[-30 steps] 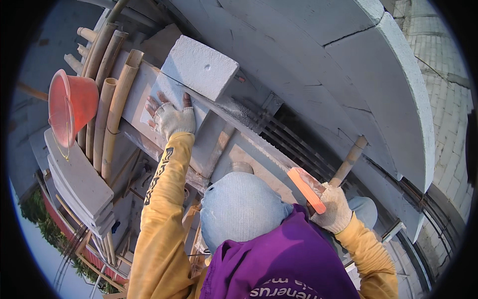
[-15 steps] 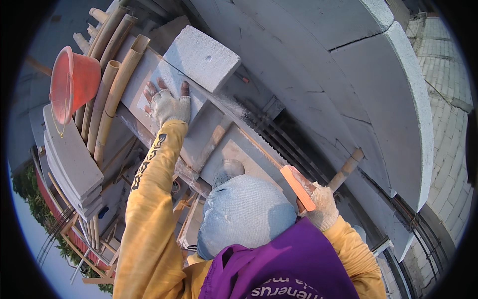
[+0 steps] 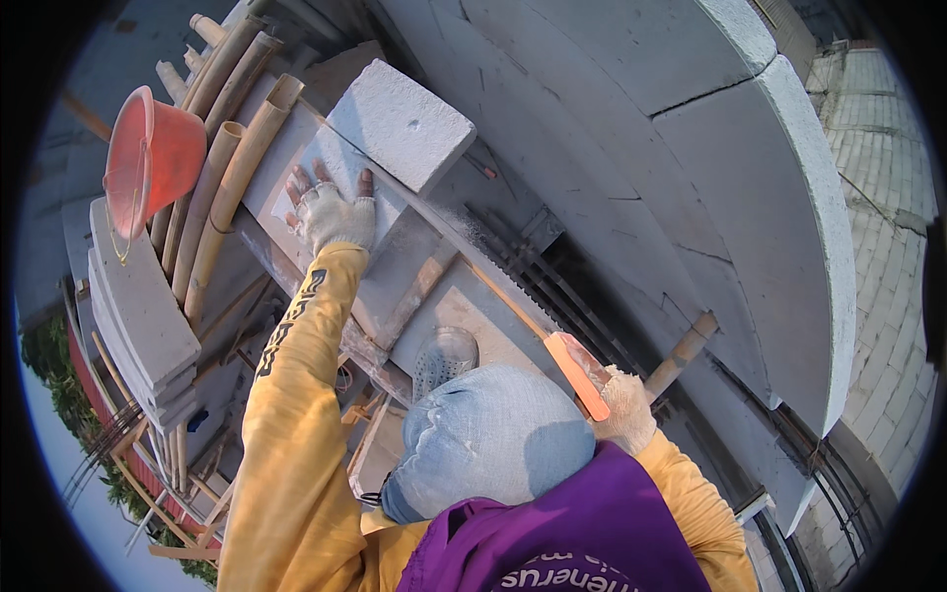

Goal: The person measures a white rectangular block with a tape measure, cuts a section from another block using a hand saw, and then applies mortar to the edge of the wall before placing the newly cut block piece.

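Observation:
My left hand (image 3: 333,212), in a white glove with bare fingertips, lies flat with fingers spread on a pale grey lightweight concrete block (image 3: 402,123). In my gloved right hand (image 3: 624,407) is the orange handle of a handsaw (image 3: 575,373). Its long toothed blade runs up and left to the block and crosses it just right of my left hand. Whitish dust hangs beside the blade near the block. Where the blade meets the block, the depth of the cut cannot be made out.
At left, a red bucket (image 3: 166,158) stands by several bamboo poles (image 3: 235,187) and stacked grey slabs (image 3: 148,306). A tall grey block wall (image 3: 641,148) rises at right. My knee (image 3: 493,439) and shoe (image 3: 444,357) are on the platform. Below the blade is a dark gap with bars (image 3: 582,291).
My right hand and the saw have shifted slightly up toward the block. My left hand stays pressed on it. More of my shoe shows, and the whole view has moved a little.

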The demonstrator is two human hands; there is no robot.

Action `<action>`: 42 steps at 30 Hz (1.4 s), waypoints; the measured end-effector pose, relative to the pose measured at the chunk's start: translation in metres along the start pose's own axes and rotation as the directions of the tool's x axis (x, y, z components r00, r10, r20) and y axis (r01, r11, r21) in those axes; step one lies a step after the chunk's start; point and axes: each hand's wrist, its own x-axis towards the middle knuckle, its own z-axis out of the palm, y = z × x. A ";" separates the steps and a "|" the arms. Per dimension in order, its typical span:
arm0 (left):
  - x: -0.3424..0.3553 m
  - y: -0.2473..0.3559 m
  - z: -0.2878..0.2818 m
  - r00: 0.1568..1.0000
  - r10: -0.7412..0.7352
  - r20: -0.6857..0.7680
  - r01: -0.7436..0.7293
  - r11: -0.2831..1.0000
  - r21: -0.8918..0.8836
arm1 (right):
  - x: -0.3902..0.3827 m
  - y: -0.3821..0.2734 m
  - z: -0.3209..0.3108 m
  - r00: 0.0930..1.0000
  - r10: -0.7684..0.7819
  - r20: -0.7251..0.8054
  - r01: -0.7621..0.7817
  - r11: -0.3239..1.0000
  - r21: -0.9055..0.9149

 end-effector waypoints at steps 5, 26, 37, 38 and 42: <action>-0.002 0.012 0.001 0.999 -0.002 0.043 0.003 1.000 -0.018 | 0.124 -0.026 0.012 0.998 -0.007 -0.064 0.014 0.994 0.109; 0.006 -0.009 0.012 1.000 0.009 -0.013 -0.010 1.000 -0.030 | 0.024 -0.004 0.002 0.996 0.030 0.087 -0.020 0.993 -0.113; 0.008 0.011 0.000 1.000 0.020 0.018 -0.019 1.000 -0.011 | 0.119 -0.027 0.027 0.989 -0.007 -0.148 0.014 0.999 0.048; 0.011 0.006 0.000 1.000 0.025 0.008 -0.025 0.999 -0.027 | 0.109 -0.027 0.022 0.996 0.015 -0.093 -0.009 0.998 0.067; 0.013 -0.019 0.012 0.996 0.039 -0.084 -0.037 0.999 0.026 | 0.001 -0.017 -0.011 0.995 0.046 0.089 -0.036 0.993 -0.112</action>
